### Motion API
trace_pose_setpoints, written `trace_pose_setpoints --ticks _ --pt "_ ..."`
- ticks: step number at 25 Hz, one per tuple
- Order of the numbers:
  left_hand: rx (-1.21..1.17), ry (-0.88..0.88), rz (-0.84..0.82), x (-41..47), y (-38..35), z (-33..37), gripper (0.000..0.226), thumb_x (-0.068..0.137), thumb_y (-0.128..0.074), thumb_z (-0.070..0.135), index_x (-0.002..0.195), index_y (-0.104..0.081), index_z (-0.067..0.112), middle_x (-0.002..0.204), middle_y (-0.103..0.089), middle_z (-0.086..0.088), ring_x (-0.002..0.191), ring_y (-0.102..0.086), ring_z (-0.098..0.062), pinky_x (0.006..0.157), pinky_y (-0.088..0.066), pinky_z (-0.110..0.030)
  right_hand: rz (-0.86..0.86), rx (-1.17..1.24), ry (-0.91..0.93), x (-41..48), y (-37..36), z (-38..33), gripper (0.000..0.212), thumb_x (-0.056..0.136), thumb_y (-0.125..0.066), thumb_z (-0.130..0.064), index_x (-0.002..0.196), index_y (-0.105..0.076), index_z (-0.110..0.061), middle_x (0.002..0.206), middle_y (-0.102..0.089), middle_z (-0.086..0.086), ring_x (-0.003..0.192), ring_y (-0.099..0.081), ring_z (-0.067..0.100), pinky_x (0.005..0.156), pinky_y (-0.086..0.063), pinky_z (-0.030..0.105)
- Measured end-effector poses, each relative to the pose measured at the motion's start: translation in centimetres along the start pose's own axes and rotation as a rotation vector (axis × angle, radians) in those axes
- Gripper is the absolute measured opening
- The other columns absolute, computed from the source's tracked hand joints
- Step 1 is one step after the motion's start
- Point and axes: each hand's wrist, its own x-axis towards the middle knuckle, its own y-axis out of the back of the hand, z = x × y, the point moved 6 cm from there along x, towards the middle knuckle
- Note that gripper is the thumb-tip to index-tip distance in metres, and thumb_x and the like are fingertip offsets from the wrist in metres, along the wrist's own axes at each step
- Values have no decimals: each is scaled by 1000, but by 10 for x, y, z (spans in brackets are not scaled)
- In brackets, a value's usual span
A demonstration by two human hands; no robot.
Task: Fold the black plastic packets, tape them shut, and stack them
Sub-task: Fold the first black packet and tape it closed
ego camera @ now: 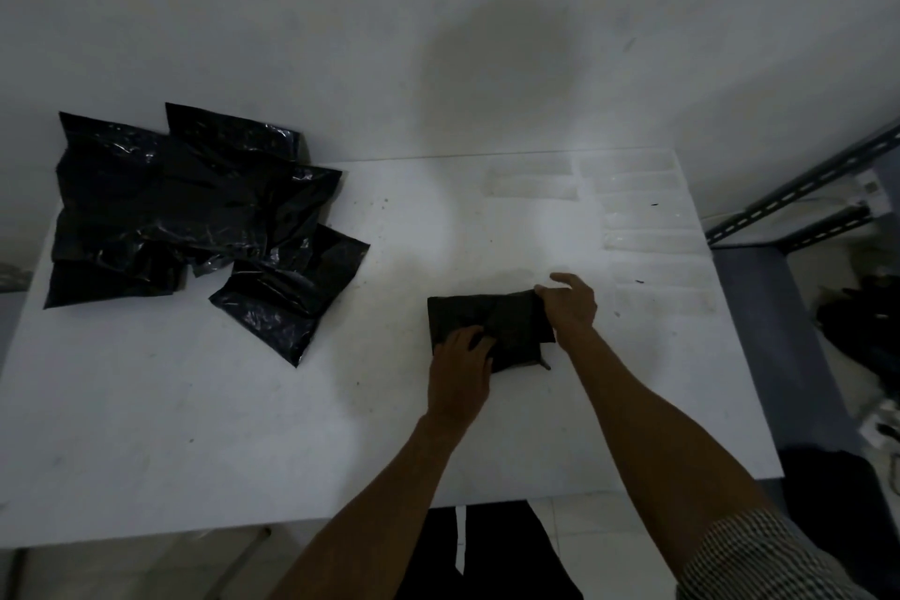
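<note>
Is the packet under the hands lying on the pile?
No, the folded packet sits on the bare table, well apart from the pile.

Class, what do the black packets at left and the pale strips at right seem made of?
Black packets: thin glossy plastic film, judging by crinkles and bright glints. Pale strips: probably clear tape, see-through and faintly shiny; too dim to be sure.

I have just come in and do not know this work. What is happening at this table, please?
A person is folding one black plastic packet on the white table. The left hand presses on its near left part, while the right hand holds its right edge. A loose pile of black packets lies at the far left, and clear tape strips are laid out at the far right.
</note>
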Motion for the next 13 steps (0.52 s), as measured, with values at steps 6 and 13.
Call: trace_pose_setpoints --ticks 6,13 --pt "-65 76 77 4 16 -14 29 89 -69 16 117 -66 11 120 -63 -10 110 -58 -24 89 -54 -39 112 -22 149 -32 9 8 50 85 -74 -40 126 -59 -15 102 -71 7 90 -65 19 81 -51 29" --pt "-291 472 185 -11 31 -40 52 93 -65 24 140 -47 12 129 -51 -3 112 -51 -15 89 -46 -25 -15 -37 260 -74 6 50 67 83 -78 -32 139 -46 -15 101 -60 -2 84 -60 10 77 -45 20"
